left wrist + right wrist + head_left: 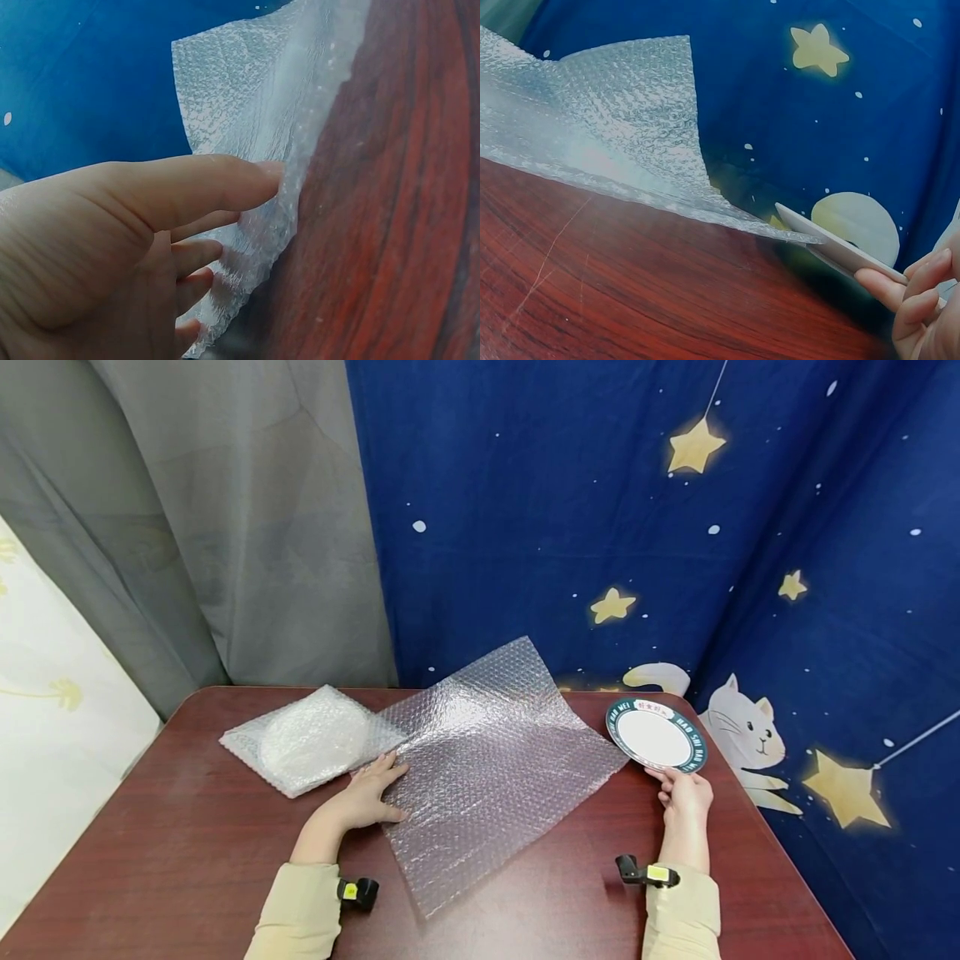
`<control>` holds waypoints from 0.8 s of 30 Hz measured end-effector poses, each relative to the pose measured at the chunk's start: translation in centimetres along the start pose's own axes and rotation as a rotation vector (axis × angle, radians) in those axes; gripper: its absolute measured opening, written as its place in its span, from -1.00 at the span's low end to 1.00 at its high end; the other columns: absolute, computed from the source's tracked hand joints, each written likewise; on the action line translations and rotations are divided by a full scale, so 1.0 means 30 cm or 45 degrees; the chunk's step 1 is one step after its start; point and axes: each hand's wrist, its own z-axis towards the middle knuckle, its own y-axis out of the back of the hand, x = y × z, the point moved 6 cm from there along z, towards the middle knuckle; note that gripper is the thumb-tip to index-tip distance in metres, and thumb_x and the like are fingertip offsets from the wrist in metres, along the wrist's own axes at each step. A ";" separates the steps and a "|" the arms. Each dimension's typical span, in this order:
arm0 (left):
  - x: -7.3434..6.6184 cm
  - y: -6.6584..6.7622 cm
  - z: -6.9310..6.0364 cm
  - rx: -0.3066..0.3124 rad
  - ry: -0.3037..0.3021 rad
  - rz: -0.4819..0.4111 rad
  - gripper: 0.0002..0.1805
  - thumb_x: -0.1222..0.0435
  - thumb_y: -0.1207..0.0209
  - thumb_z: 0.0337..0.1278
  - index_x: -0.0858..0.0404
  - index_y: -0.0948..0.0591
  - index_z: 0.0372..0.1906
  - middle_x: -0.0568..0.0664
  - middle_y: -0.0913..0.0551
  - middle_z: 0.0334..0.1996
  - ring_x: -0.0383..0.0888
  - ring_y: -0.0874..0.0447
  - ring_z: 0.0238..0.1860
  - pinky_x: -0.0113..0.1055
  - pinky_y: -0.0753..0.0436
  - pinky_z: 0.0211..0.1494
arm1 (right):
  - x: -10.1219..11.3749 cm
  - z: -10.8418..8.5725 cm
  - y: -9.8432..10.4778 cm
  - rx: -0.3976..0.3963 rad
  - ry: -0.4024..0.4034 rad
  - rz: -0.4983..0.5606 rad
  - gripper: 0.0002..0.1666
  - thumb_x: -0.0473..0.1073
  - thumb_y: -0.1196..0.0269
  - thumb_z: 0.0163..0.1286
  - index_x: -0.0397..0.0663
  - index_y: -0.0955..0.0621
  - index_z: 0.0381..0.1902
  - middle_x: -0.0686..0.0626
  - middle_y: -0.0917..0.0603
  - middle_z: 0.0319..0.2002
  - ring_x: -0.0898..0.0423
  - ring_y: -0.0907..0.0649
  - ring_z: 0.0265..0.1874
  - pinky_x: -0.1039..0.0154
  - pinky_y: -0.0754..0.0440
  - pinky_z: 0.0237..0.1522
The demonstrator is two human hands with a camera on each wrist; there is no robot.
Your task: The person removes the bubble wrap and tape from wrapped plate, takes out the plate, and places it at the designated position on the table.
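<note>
The left hand is resting on the sheet's left side, fingers spread and gripping nothing, probably steadying the bubble wrap, whose far part is rising off the worktop. The right hand is pinching the plate's near rim, presumably leaving its face uncovered. The plate is occupying the worktop's far right corner area, just beside the sheet; whether it is touching the wood, I cannot tell. It is showing a white centre, a teal band with pale lettering and a small label. The wrapped packet is lying left, seemingly out of the way.
</note>
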 end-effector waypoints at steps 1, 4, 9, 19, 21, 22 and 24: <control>0.001 0.000 0.000 0.000 0.000 0.001 -0.13 0.21 -0.38 -0.04 0.42 -0.28 0.38 0.41 0.02 0.43 0.30 0.17 0.44 0.23 0.12 0.37 | -0.001 0.001 0.002 -0.008 -0.005 0.002 -0.96 -0.38 -0.05 0.41 -0.30 -0.43 -0.22 0.02 -0.67 -0.69 0.32 -0.43 -0.79 0.51 -0.28 -0.78; 0.002 0.001 0.000 0.000 -0.002 0.004 -0.13 0.21 -0.38 -0.04 0.42 -0.28 0.39 0.41 0.02 0.43 0.30 0.17 0.43 0.23 0.12 0.37 | -0.003 0.004 0.008 -0.042 -0.018 0.021 -0.96 -0.38 -0.06 0.41 -0.31 -0.43 -0.25 0.01 -0.67 -0.69 0.31 -0.44 -0.80 0.50 -0.28 -0.78; 0.002 0.002 0.001 0.003 -0.005 0.002 -0.13 0.21 -0.38 -0.03 0.42 -0.27 0.39 0.41 0.02 0.43 0.30 0.17 0.43 0.22 0.12 0.37 | -0.006 0.003 0.018 -0.076 -0.034 0.034 -0.96 -0.41 -0.05 0.40 -0.29 -0.40 -0.21 -0.01 -0.67 -0.68 0.29 -0.43 -0.79 0.48 -0.29 -0.77; 0.003 0.002 0.001 0.003 -0.014 0.011 -0.13 0.22 -0.37 -0.03 0.44 -0.27 0.38 0.42 0.01 0.42 0.31 0.17 0.43 0.24 0.12 0.36 | -0.011 0.003 0.024 -0.067 -0.065 0.013 -0.90 -0.37 -0.04 0.44 -0.25 -0.38 -0.12 0.04 -0.67 -0.67 0.30 -0.43 -0.76 0.48 -0.31 -0.75; 0.004 0.002 0.001 0.004 -0.015 0.013 -0.14 0.22 -0.37 -0.03 0.44 -0.27 0.38 0.42 0.01 0.42 0.30 0.17 0.43 0.24 0.12 0.37 | -0.012 0.004 0.023 -0.066 -0.074 0.024 -0.90 -0.38 -0.04 0.43 -0.25 -0.38 -0.12 0.03 -0.67 -0.67 0.30 -0.42 -0.77 0.48 -0.31 -0.75; 0.004 0.002 0.001 0.004 -0.016 0.013 -0.13 0.22 -0.37 -0.03 0.44 -0.27 0.38 0.42 0.01 0.42 0.30 0.17 0.43 0.24 0.12 0.37 | -0.013 0.006 0.023 -0.064 -0.078 0.033 -0.90 -0.39 -0.04 0.43 -0.26 -0.38 -0.12 0.02 -0.67 -0.67 0.30 -0.41 -0.78 0.48 -0.32 -0.75; 0.004 0.002 0.001 0.002 -0.018 0.011 -0.13 0.22 -0.37 -0.04 0.43 -0.27 0.38 0.42 0.01 0.42 0.30 0.17 0.43 0.24 0.12 0.37 | -0.014 0.006 0.022 -0.062 -0.089 0.036 -0.90 -0.41 -0.04 0.41 -0.26 -0.38 -0.13 0.02 -0.66 -0.67 0.31 -0.41 -0.78 0.48 -0.33 -0.74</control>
